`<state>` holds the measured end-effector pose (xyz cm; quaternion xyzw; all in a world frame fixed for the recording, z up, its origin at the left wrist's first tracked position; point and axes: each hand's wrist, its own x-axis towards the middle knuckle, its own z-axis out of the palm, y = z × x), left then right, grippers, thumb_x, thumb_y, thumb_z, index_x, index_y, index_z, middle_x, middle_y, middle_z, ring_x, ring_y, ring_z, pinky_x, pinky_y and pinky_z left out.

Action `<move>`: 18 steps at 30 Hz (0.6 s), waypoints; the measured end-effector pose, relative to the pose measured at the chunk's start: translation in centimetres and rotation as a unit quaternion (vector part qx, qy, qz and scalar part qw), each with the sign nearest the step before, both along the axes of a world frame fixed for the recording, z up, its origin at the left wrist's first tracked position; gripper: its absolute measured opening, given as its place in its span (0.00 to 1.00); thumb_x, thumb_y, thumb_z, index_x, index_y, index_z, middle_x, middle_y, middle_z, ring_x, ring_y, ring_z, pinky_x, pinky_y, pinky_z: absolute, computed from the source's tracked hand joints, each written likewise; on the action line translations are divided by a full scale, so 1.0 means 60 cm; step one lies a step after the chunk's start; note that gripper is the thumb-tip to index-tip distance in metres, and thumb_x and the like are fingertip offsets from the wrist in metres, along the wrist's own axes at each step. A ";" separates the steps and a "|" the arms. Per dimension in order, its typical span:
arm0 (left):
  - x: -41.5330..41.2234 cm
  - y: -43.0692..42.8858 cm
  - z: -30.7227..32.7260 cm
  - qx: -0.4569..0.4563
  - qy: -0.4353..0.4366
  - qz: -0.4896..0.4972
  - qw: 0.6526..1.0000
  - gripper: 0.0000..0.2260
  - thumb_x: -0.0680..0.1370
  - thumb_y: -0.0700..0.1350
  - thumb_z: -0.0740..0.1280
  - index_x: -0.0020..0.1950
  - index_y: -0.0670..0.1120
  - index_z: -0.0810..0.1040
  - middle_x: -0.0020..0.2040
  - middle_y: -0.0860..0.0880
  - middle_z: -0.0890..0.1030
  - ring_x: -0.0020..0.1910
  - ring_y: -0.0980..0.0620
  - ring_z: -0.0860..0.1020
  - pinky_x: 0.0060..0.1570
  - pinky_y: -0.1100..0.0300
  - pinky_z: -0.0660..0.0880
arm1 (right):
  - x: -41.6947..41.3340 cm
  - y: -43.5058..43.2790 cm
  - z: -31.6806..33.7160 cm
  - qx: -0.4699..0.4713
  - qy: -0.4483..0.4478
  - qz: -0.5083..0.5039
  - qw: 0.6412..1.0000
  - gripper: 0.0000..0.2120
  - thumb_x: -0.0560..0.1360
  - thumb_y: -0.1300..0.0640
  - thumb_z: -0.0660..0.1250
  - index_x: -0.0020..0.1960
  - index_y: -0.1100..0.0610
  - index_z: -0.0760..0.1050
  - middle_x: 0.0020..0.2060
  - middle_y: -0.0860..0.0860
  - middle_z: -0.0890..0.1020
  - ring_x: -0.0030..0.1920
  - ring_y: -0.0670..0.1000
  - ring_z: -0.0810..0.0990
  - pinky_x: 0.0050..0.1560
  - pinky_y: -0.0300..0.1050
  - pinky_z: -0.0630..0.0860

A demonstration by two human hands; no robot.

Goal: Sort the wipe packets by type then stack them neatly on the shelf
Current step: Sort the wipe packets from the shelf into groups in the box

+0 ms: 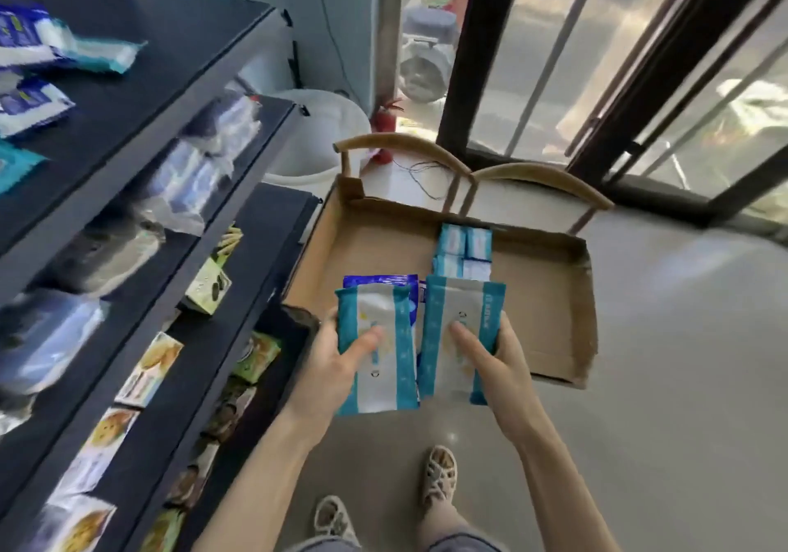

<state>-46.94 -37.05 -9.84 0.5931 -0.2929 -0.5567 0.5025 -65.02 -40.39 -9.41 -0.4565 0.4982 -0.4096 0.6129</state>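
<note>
L hand [337,364] fingers curled round 1 teal pkt [383,308]; R hand [490,359] same, 2nd teal pkt [464,304]. 2 total.

- teal-striped wipe packets [383,304] [464,300]: 2, one per hand
- dark blue packet [379,280]: 1
- small pale-blue packets [462,251]: about 4, blurry
- cardboard tray [546,295]: 1
- top shelf [170,39]: 2 teal packets [106,54], 2 blue-and-white packets [25,35]
- wooden chair backs [396,142]: 2
- sandals [439,475]: 2

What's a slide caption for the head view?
Left hand grips left teal packet, right hand grips right teal packet, above cardboard tray.
</note>
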 end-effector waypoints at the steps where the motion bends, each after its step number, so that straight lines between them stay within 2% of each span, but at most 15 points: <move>1: -0.029 -0.014 -0.009 0.007 0.009 -0.012 1.000 0.11 0.76 0.42 0.68 0.57 0.49 0.73 0.50 0.47 0.83 0.46 0.50 0.82 0.43 0.58 0.78 | -0.028 -0.006 -0.010 0.009 0.003 -0.019 1.000 0.13 0.75 0.56 0.65 0.59 0.55 0.71 0.49 0.50 0.83 0.49 0.50 0.83 0.43 0.40 0.78; 5: -0.143 -0.064 -0.044 0.036 0.029 -0.042 0.998 0.12 0.76 0.43 0.67 0.58 0.48 0.72 0.48 0.49 0.83 0.44 0.54 0.83 0.37 0.65 0.77 | -0.140 -0.038 -0.056 0.050 0.029 -0.065 0.996 0.09 0.76 0.58 0.66 0.56 0.55 0.72 0.48 0.50 0.82 0.47 0.48 0.82 0.43 0.39 0.78; 9: -0.231 -0.111 -0.079 0.060 0.007 -0.049 0.997 0.10 0.76 0.41 0.68 0.57 0.46 0.73 0.48 0.49 0.82 0.39 0.59 0.82 0.34 0.68 0.75 | -0.224 -0.082 -0.091 0.074 0.054 -0.061 0.994 0.11 0.77 0.58 0.66 0.58 0.57 0.70 0.50 0.53 0.81 0.45 0.46 0.83 0.40 0.39 0.79; 13: -0.268 -0.163 -0.104 0.091 0.007 -0.049 0.995 0.07 0.77 0.40 0.67 0.53 0.48 0.73 0.47 0.49 0.82 0.38 0.59 0.82 0.33 0.67 0.76 | -0.262 -0.137 -0.113 0.099 0.057 -0.062 0.991 0.13 0.77 0.58 0.66 0.60 0.58 0.69 0.48 0.51 0.80 0.41 0.41 0.82 0.36 0.35 0.77; 18: -0.269 -0.259 -0.137 0.112 0.030 -0.039 0.992 0.06 0.78 0.40 0.65 0.54 0.48 0.72 0.49 0.48 0.81 0.40 0.57 0.83 0.35 0.64 0.77 | -0.267 -0.234 -0.142 0.128 0.054 -0.067 0.988 0.15 0.77 0.57 0.66 0.61 0.58 0.68 0.52 0.53 0.80 0.46 0.46 0.83 0.40 0.39 0.80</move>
